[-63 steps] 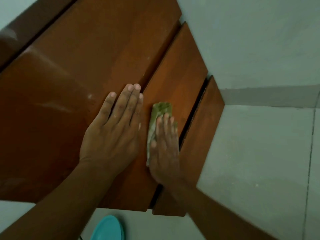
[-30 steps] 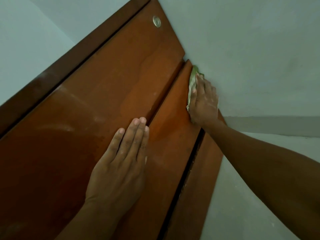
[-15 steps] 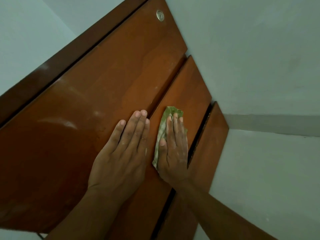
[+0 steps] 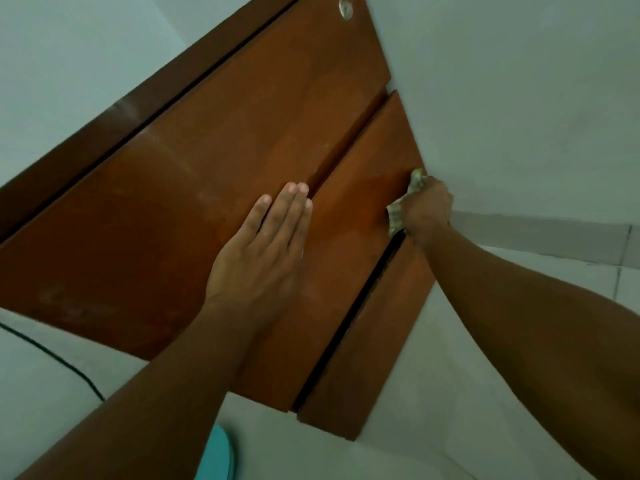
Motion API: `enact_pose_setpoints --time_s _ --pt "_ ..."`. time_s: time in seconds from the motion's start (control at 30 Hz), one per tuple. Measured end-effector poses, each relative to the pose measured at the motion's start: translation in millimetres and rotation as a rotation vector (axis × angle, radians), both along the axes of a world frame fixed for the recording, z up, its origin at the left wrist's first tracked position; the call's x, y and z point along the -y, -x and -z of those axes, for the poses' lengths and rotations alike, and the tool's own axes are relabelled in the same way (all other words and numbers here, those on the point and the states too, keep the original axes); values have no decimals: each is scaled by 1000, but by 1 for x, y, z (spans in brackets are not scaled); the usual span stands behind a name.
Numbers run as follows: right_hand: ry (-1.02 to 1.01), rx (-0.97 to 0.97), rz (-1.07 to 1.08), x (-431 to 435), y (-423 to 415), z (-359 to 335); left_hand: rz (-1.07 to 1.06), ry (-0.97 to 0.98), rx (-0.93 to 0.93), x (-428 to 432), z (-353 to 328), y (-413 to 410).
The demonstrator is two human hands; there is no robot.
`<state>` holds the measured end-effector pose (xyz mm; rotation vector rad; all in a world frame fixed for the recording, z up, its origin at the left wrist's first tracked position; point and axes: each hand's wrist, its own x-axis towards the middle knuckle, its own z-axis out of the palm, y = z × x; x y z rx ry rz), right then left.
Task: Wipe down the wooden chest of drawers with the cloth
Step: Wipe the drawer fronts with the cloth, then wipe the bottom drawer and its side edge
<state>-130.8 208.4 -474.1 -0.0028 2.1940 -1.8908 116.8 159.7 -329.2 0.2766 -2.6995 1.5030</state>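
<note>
The reddish-brown wooden chest of drawers [image 4: 194,202] fills the view, its stacked drawer fronts seen steeply from above. My left hand [image 4: 263,247] lies flat, fingers together, on the big upper front beside the groove. My right hand [image 4: 427,209] presses the green-and-white cloth [image 4: 396,214] against the right end of the middle drawer front, next to the wall. Only the cloth's edges show around the hand. A damp, darker patch spreads on the wood left of the cloth.
A grey wall [image 4: 519,98] runs close along the chest's right side. Pale floor tiles [image 4: 450,393] lie below. A black cable [image 4: 52,355] crosses the floor at the left, and a turquoise object [image 4: 218,455] sits at the bottom edge. A round metal fitting [image 4: 345,10] shows at the top.
My right hand slid the cloth from beside my left hand out to the right end of the middle drawer front. My left hand stayed flat in place.
</note>
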Motion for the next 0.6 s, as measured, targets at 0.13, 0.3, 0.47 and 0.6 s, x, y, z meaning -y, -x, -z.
enact_pose_setpoints --time_s 0.13,0.3,0.47,0.6 --pt "218 291 36 -28 -18 8 -31 -130 35 -6 14 -17" --pt "226 247 -81 -41 -100 19 -68 -392 -46 -22 71 -83" --pt "178 -86 -276 -49 -159 10 -232 -658 -103 -49 143 -159" --pt "133 -260 -347 -59 -173 10 -348 -874 -188 -77 188 -181"
